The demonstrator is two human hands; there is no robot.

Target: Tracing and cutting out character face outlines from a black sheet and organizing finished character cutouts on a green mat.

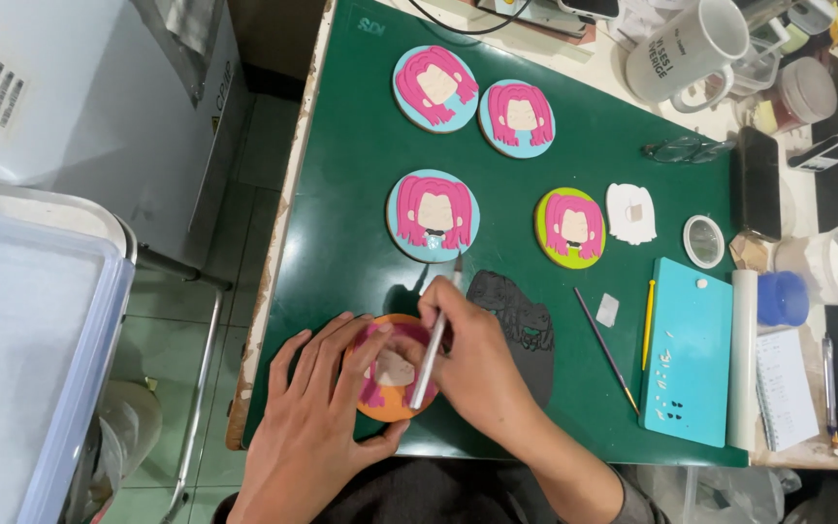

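We are in the middle of detailing a round orange disc that carries a pink-haired figure with a pale face, and it lies near the front edge of the green mat on the tabletop. Our left hand curls around the disc's left and lower rim, fingers spread over its top edge and thumb pressed at the bottom, pinning it flat. Our right hand is closed around a slim silver tool in a pen-like grip, its lower tip resting on the face area, the shaft slanting up and away from us. We judge the step to be fine shaping of the face or hair, and the next stroke calls for light, steady pressure while the disc stays pinned. Both wrists sit low, forearms converging from the bottom of the view. Four finished discs lie further back, with a dark grey sheet just right of our working hand.
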